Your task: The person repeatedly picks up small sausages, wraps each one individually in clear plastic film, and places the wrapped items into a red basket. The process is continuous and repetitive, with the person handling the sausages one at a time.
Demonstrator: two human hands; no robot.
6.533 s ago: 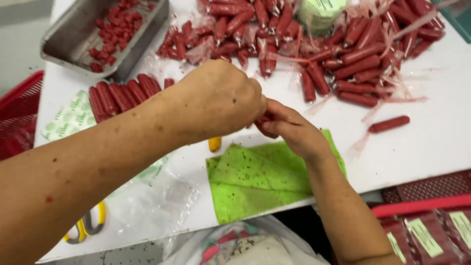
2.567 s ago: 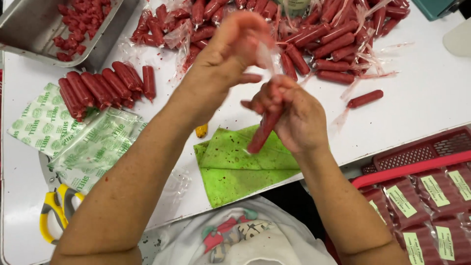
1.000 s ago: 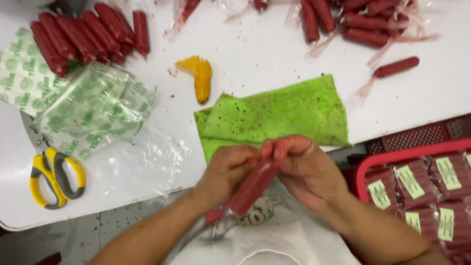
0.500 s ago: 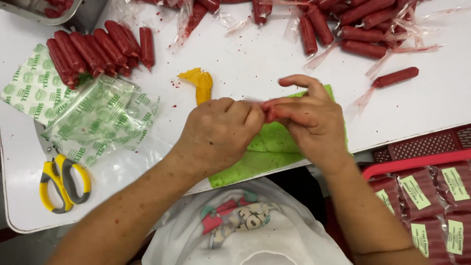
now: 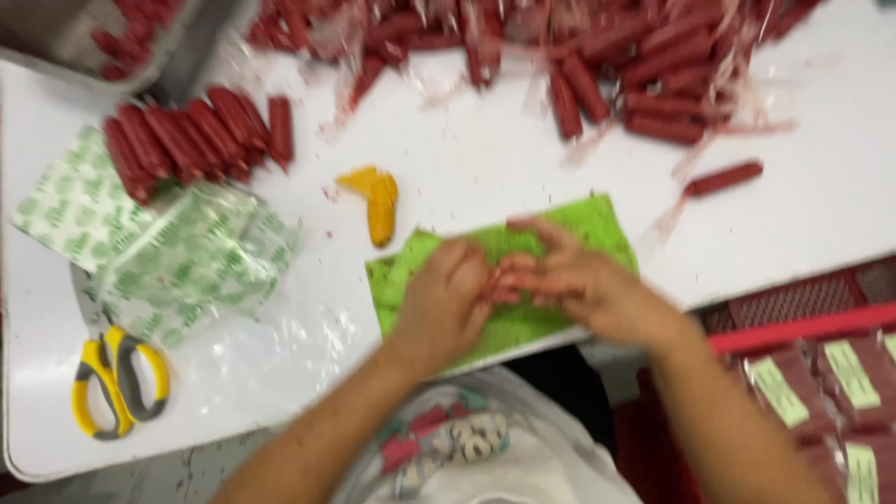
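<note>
Over the green cloth (image 5: 560,224) at the near edge of the white table (image 5: 485,159), my left hand (image 5: 446,303) and right hand (image 5: 571,280) meet, fingertips touching. A bit of red shows between them, likely a sausage, but the picture is blurred and I cannot tell whether either hand is gripping it or just pressing on the cloth. Just beyond the cloth lies a small yellow piece (image 5: 375,198). To my left a neat row of red sausages (image 5: 191,135) sits above clear bags with green print (image 5: 177,261), and yellow-handled scissors (image 5: 117,383) lie near the table's front edge. A big loose pile of sausages (image 5: 607,65) spreads across the far side, with one single sausage (image 5: 723,177) lying apart to my right.
</note>
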